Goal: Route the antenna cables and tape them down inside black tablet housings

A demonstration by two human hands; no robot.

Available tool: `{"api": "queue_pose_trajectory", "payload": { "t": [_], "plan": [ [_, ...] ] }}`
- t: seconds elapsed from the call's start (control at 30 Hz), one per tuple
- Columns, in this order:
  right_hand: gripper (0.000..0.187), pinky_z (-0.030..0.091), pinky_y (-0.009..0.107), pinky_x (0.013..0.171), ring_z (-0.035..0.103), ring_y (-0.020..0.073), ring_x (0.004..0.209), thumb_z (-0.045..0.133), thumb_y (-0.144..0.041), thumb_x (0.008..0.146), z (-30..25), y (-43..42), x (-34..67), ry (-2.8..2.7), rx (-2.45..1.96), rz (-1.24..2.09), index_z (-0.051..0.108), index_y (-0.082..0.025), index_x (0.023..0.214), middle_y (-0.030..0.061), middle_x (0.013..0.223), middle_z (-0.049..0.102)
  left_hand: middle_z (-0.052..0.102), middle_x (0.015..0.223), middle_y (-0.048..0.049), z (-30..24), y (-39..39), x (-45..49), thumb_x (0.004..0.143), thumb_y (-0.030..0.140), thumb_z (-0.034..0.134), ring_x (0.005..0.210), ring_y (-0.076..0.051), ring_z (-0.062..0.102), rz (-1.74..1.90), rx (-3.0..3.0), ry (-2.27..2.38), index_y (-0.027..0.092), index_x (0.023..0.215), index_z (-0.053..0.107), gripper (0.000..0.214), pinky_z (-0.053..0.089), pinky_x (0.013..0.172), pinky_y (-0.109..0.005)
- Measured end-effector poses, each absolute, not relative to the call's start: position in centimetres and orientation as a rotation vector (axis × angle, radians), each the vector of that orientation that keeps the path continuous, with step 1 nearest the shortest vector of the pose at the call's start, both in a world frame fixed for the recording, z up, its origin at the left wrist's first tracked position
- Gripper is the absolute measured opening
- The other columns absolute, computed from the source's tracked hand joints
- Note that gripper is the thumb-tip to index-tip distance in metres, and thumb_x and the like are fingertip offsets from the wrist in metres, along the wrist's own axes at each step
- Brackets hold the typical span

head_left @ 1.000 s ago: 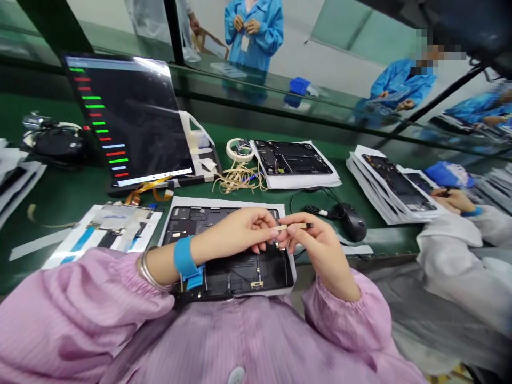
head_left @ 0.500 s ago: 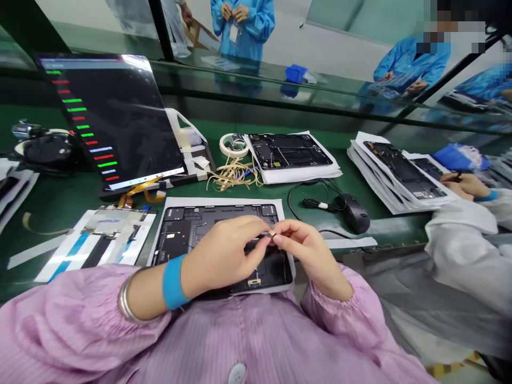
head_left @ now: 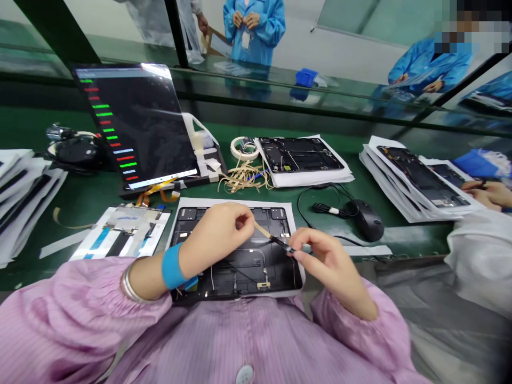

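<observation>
Above an open black tablet housing (head_left: 240, 272), my left hand (head_left: 216, 240) is closed in a pinch on the end of a narrow tan tape strip (head_left: 262, 230). The strip runs across to a thin dark piece, which looks like a short flex cable (head_left: 283, 244). My right hand (head_left: 326, 258) pinches the cable's other end between thumb and forefinger. The housing lies on white sheets in front of me, with thin wires and a small tan connector (head_left: 263, 286) inside it. My left hand and wrist cover part of its left side.
A propped screen (head_left: 140, 122) stands at back left, ribbon cables joining it to a white panel (head_left: 120, 234). Behind the housing are a tape roll (head_left: 245, 148), loose tan strips (head_left: 244, 176) and another housing (head_left: 300, 153). A mouse (head_left: 368, 220) lies right; a co-worker's hand (head_left: 490, 193) is beyond.
My hands have moved apart from near-touching, the right one going right and nearer me. The tan strip and dark cable now stretch visibly between them. The whole view has shifted slightly left.
</observation>
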State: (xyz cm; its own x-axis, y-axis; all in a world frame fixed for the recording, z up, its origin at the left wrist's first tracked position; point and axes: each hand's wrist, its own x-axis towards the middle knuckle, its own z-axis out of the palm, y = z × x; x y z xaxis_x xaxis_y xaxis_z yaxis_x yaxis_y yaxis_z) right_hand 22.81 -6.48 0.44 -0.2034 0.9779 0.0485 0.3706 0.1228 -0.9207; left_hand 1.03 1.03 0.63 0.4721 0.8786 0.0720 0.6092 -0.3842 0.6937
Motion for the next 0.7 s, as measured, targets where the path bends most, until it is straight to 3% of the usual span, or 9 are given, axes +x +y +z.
{"api": "queue_pose_trajectory", "payload": {
  "t": [0.17, 0.43, 0.57, 0.7],
  "plan": [
    [0.016, 0.038, 0.027, 0.061, 0.049, 0.0158, 0.069, 0.053, -0.03, 0.085, 2.0, -8.1, 28.9, -1.803, -1.408, 1.135, 0.05, -0.021, 0.072, 0.0004, 0.071, 0.052, 0.065, 0.063, -0.0025, -0.3, 3.3, -0.7, 0.075, 0.02, 0.05, 0.055, -0.015, 0.059, 0.508, 2.017, 1.359, 0.016, 0.066, 0.062, 0.016, 0.041, 0.053, -0.025],
    [0.018, 0.039, 0.027, 0.061, 0.049, 0.0164, 0.07, 0.054, -0.033, 0.084, 2.1, -8.0, 29.0, -1.85, -1.558, 1.096, 0.051, -0.021, 0.072, 0.0009, 0.071, 0.052, 0.062, 0.059, -0.0027, 3.7, 8.5, 0.4, 0.083, 0.033, 0.046, 0.047, -0.011, 0.053, 0.603, 1.846, 1.371, 0.014, 0.082, 0.067, 0.027, 0.036, 0.042, -0.02],
    [0.017, 0.04, 0.026, 0.061, 0.05, 0.0154, 0.068, 0.054, -0.031, 0.084, 2.3, -7.4, 27.9, -1.877, -1.523, 1.064, 0.052, -0.02, 0.071, 0.0006, 0.07, 0.053, 0.062, 0.061, -0.0071, 2.8, 11.4, 1.0, 0.082, 0.033, 0.051, 0.055, -0.016, 0.057, 0.641, 1.923, 1.521, 0.011, 0.074, 0.065, 0.027, 0.04, 0.051, -0.026],
    [0.015, 0.041, 0.024, 0.059, 0.052, 0.0135, 0.065, 0.055, -0.03, 0.085, 2.6, -7.2, 25.4, -1.823, -1.439, 1.064, 0.055, -0.02, 0.074, -0.0007, 0.07, 0.054, 0.066, 0.082, -0.0089, 2.8, 8.8, 0.8, 0.085, 0.035, 0.049, 0.078, -0.021, 0.062, 0.713, 2.051, 1.56, 0.015, 0.095, 0.062, 0.026, 0.043, 0.064, -0.029]
  ]
}}
